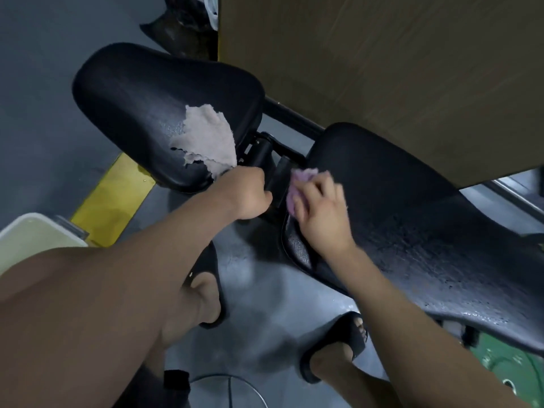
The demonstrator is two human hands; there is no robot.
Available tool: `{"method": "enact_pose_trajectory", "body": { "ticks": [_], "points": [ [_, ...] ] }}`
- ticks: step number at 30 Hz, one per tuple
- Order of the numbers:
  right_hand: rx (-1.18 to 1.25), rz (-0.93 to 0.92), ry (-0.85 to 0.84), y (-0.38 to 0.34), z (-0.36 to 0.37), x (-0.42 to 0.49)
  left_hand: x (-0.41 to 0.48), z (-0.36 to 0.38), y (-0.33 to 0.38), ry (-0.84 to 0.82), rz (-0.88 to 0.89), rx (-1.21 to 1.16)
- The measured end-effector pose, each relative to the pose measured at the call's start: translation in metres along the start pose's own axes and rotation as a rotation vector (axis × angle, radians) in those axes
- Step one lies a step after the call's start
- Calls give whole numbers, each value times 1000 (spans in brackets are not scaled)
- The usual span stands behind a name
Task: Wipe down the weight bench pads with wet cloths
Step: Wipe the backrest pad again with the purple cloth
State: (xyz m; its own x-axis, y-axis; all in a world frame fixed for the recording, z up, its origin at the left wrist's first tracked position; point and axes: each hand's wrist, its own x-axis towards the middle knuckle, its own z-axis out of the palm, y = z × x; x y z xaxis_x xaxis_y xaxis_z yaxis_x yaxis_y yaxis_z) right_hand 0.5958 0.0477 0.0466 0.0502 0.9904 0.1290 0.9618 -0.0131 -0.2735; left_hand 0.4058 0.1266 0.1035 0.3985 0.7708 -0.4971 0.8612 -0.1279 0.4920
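Observation:
Two black bench pads fill the view: a seat pad [141, 107] at upper left and a longer back pad [426, 237] at right, both wet and glistening. A torn grey cloth [206, 139] lies spread on the seat pad's near corner. My left hand [247, 195] grips the trailing end of that cloth by the pad's edge, close to the black hinge bracket [270, 160]. My right hand [321, 213] presses a purple cloth [297, 184] onto the back pad's narrow end, fingers curled over it.
A large cardboard box [382, 69] overhangs the bench at upper right. A white bin [32, 237] stands at left by yellow floor tape [114, 201]. My feet in black slippers [212, 290] stand on the wet grey floor below the bench.

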Motion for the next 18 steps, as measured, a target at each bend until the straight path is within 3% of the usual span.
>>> {"method": "enact_pose_trajectory", "body": {
  "ticks": [5,9,14,18],
  "points": [
    [294,-6,-78,-16,-26,-55,-10,6,4,130,98,-66],
    [275,142,118,14,-56,-85,-27,32,36,231,229,-86],
    [138,256,148,46,-54,-126,-26,105,85,63,-9,-62],
    [57,150,171,52,-45,-118,-11,131,91,197,-60,70]
  ]
}}
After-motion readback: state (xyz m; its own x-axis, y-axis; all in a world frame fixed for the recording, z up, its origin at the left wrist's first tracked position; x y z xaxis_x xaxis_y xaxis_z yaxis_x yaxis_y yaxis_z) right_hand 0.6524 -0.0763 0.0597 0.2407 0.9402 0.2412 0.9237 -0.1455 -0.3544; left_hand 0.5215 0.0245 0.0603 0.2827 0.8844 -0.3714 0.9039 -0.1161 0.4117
